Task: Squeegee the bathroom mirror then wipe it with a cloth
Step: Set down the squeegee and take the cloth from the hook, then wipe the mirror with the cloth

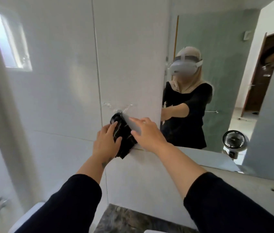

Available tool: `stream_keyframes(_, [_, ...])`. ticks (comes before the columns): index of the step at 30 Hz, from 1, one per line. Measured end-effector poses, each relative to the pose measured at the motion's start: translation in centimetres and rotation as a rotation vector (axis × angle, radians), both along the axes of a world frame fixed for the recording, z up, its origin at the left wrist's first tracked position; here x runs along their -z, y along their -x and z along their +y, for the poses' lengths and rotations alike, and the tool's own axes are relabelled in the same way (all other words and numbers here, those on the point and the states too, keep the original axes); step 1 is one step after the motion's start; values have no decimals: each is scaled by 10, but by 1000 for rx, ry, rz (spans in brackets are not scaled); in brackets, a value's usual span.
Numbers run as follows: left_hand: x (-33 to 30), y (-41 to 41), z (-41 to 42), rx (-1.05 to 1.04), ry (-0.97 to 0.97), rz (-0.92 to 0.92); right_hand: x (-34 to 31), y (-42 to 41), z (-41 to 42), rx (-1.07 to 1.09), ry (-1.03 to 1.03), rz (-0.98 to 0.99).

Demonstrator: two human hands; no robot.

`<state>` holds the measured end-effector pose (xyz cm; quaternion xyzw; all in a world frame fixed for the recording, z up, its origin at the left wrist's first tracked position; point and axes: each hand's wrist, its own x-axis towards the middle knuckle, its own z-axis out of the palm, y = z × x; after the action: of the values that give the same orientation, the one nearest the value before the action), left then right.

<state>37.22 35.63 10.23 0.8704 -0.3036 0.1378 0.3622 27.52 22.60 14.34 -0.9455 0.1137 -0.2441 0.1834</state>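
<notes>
Above the dark marbled stone counter (126, 221), two black-sleeved arms reach to the white tiled wall (57, 98). The left hand (105, 142) clasps a black, shiny-streaked bundle (124, 136), fingers over it and thumb beneath. The right hand (147, 132), fingers straight, touches its right edge. The bundle sits against the wall just left of the large wall mirror (220, 39), which reflects a small white fan (235, 142).

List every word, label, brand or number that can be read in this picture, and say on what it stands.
No text can be read anywhere.
Dark mark on the left wrist: too blurred to read.
Pale streaks on the black cloth: not letters.
The fan seen in the mirror: no readable label.
</notes>
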Motion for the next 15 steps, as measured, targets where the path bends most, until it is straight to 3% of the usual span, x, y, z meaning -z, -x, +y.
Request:
stream_keyframes(6, [27, -57, -8, 26, 106, 112, 32, -77, 17, -14, -79, -52])
stream_keyframes(11, [37, -60, -13, 170, 331, 104, 44, -105, 29, -18, -214, -185])
stream_keyframes(15, [17, -43, -6, 175, 384, 19, 25, -95, 35, -107, -343, -266])
